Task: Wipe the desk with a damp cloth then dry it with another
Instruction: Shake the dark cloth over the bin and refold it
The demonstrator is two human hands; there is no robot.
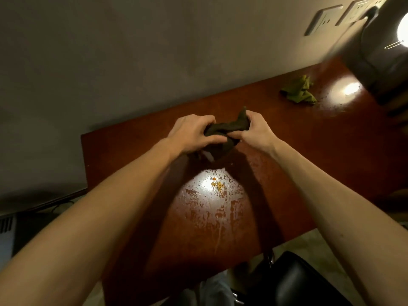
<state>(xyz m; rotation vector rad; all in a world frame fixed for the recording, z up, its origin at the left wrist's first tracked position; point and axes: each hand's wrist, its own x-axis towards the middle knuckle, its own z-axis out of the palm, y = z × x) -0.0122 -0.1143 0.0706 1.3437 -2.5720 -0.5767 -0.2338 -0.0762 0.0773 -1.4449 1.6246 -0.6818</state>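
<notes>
A dark olive cloth [229, 129] is bunched between both my hands above the middle of the reddish-brown desk [331, 151]. My left hand [194, 133] grips its left end and my right hand [256, 131] grips its right end. Below them the desk surface shows wet streaks and a small cluster of orange crumbs [217, 184] in a bright reflection. A second, lighter green cloth [298, 90] lies crumpled on the desk at the far right, apart from both hands.
A lit desk lamp [379, 45] stands at the desk's far right corner, below wall sockets [322, 21]. A black chair [293, 281] sits at the desk's near edge. The grey wall runs along the desk's far side.
</notes>
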